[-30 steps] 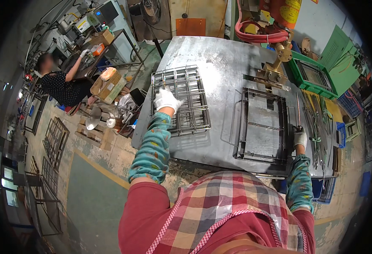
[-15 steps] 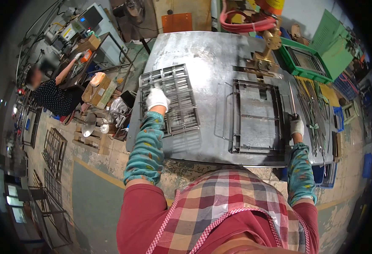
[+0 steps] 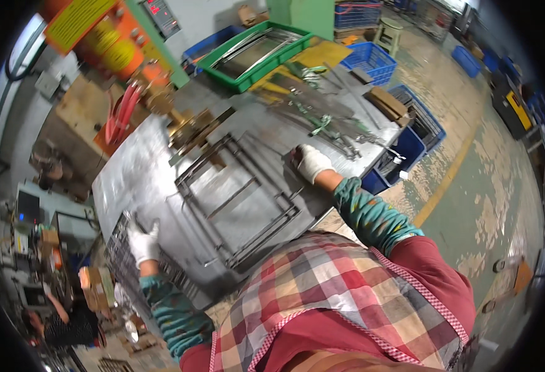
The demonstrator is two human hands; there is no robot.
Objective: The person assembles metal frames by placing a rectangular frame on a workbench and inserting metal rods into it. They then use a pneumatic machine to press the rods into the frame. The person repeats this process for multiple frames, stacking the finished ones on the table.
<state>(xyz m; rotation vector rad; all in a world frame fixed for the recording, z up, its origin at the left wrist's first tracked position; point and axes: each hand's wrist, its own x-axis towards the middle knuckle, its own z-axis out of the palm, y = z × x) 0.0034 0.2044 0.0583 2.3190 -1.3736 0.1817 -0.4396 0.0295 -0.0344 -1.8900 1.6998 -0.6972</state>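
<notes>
Wire grid rack [image 3: 120,254] lies at eight o'clock, at the near left edge of a grey metal table [image 3: 136,167]; its thin, crossing bars make a dark mesh, softened by blur. Over it is the left hand [image 3: 142,242], in a white knit glove, partly open, with the thumb spread well away from the fingers; whether the fingertips touch the bars I cannot tell.

Just short of the middle sits a rectangular frame [image 3: 234,197] of dark, slim metal bars, flat on the table, one straight bar crossing its inside. Off its far right side, toward two o'clock, the right hand [image 3: 314,162], gloved alike, is low over the tabletop with its fingers curled in. Something small and dark shows at the fingertips, but blur hides whether it is gripped.

Toward one o'clock, slender metal rods [image 3: 312,115] lie in loose bundles, bound with a green tie [image 3: 319,126]. At twelve stands a green plastic crate [image 3: 241,84], smooth-walled and oblong, with thin metal pieces inside. A brass-coloured block [image 3: 188,130] meets the frame's far end at eleven, below a glossy orange machine [image 3: 151,71] with a looped red hose [image 3: 120,115].
</notes>
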